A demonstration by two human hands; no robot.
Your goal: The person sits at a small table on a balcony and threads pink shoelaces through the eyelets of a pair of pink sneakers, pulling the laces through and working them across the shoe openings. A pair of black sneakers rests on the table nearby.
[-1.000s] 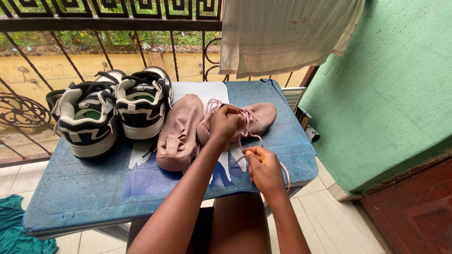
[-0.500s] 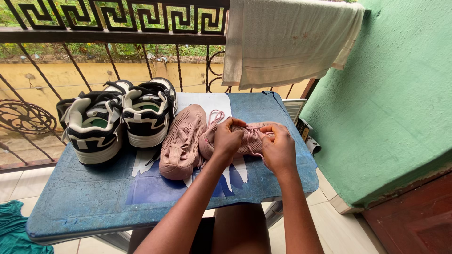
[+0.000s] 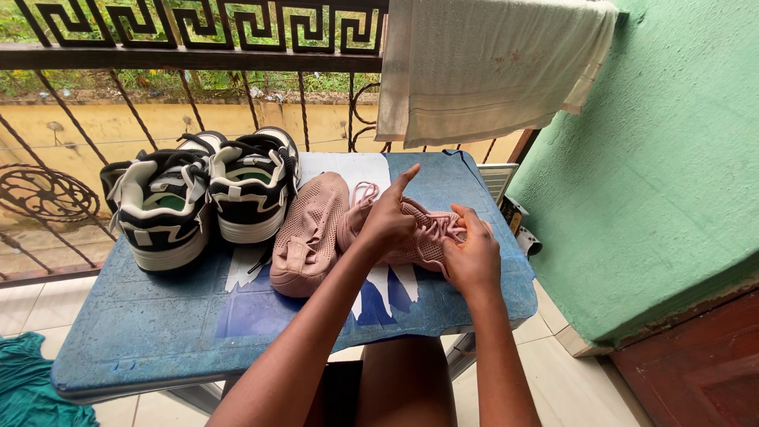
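Setting: balcony with an iron railing (image 3: 190,55), a green wall (image 3: 672,158), and a blue table (image 3: 142,332).
Pink shoe (image 3: 419,233): lies sideways on the table, just right of its mate (image 3: 308,233).
Left hand (image 3: 387,221): rests on the pink shoe, forefinger raised, pinching its laces (image 3: 364,192).
Right hand (image 3: 473,257): curled, gripping laces at the shoe's right end.
Black-and-white sneakers (image 3: 202,202): left of the pink pair.
Towel (image 3: 490,67): hangs on the railing above the shoes.

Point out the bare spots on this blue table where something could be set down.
The widest free patch on the blue table is the near left corner, in front of the black-and-white sneakers. A smaller strip lies at the far right edge, behind the pink shoes. The middle is crowded: the left hand and right hand work the laces there.
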